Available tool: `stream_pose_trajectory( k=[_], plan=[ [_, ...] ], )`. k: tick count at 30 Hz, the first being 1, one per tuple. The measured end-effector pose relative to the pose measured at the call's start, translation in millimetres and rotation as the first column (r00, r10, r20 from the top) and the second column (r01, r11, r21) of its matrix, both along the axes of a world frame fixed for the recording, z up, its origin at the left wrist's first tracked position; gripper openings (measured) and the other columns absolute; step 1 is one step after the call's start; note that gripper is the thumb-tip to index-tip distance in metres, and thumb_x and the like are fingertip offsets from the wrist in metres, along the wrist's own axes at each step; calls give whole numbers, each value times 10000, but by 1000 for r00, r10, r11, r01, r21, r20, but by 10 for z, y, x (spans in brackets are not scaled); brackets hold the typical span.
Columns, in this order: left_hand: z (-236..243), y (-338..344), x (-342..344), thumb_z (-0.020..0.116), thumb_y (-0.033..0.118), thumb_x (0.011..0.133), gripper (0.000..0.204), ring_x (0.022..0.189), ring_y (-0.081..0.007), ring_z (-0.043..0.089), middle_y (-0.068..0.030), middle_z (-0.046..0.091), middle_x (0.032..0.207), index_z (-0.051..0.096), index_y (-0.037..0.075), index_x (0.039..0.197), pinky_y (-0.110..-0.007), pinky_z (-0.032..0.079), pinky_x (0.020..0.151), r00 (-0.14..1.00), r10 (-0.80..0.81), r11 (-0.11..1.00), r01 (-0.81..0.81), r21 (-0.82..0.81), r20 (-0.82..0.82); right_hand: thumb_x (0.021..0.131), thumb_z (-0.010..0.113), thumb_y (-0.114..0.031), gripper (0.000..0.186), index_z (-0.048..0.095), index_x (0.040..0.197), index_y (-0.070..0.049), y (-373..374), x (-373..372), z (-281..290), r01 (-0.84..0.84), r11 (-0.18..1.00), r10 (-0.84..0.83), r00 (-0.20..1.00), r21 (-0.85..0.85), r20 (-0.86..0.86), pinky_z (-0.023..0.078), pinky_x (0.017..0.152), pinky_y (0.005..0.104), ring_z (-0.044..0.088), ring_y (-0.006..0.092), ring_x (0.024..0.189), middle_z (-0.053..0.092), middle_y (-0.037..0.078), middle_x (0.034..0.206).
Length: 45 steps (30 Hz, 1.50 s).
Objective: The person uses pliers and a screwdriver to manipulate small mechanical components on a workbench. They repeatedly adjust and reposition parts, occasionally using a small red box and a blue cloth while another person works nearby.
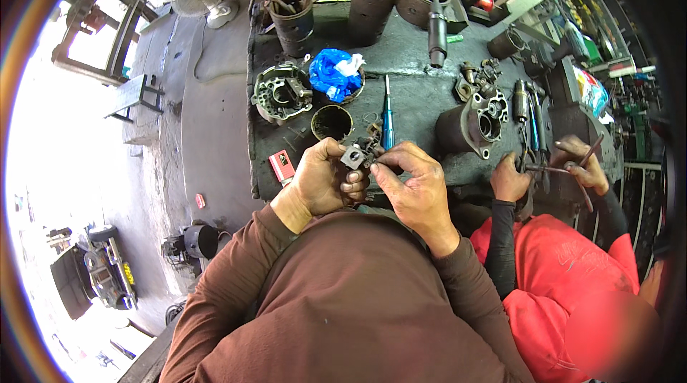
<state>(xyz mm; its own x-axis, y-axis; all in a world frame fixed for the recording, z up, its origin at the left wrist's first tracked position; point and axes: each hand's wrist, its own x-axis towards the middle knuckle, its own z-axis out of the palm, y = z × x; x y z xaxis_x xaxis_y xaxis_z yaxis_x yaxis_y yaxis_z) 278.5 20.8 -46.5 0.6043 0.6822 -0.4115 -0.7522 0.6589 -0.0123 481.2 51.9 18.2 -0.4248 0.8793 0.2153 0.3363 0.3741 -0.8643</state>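
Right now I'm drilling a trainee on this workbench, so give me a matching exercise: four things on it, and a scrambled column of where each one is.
Things:
1. small grey metal part
2. blue screwdriver
3. blue plastic bag
4. red and white box

Places:
A. at the bench's front edge, left of the left hand
B. held between both hands, the right hand pinching it
C. lying on the bench just beyond the hands
D. farther back, beside the round metal housing

Pairs: 1-B, 2-C, 3-D, 4-A
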Motion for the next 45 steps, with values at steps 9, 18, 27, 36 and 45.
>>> stream_pose_trajectory(
  k=[9,18,27,36,45],
  plan=[
    [13,-60,91,387,313,1053,416,764,-220,568,-89,706,1036,679,66,1217,-390,484,704,898,-15,994,60,89,-440,906,776,-65,133,765,947,60,24,143,-135,10,978,8,997,-210,82,558,776,355,731,259,846,760,144,924],
    [60,-150,32,410,278,1129,361,835,-223,678,-106,727,1107,635,51,1299,-374,563,755,842,-73,986,143,91,-535,923,783,-125,187,785,968,57,78,182,-200,9,911,26,997,-412,79,540,705,348,693,178,739,770,150,838],
    [164,-205,94,621,130,1091,529,909,-162,722,-68,722,1115,494,18,1592,-304,621,823,604,180,916,185,356,-776,889,771,-146,151,790,925,-1,115,150,-172,-15,986,39,989,-163,141,564,698,437,734,328,774,743,157,854],
    [176,-209,151,796,0,956,625,881,-47,646,28,683,979,584,10,1544,-243,565,774,215,298,879,318,355,-930,904,749,-179,161,752,858,-25,52,45,-267,60,995,-81,945,76,316,559,705,507,716,419,817,728,168,862],
    [110,-181,144,833,82,967,655,889,-86,703,-54,765,1016,561,5,1557,-269,624,778,506,235,945,80,317,-830,916,757,-132,136,752,928,3,20,-41,-292,129,987,-117,986,-96,122,564,714,489,725,405,820,741,186,880]
  ],
)
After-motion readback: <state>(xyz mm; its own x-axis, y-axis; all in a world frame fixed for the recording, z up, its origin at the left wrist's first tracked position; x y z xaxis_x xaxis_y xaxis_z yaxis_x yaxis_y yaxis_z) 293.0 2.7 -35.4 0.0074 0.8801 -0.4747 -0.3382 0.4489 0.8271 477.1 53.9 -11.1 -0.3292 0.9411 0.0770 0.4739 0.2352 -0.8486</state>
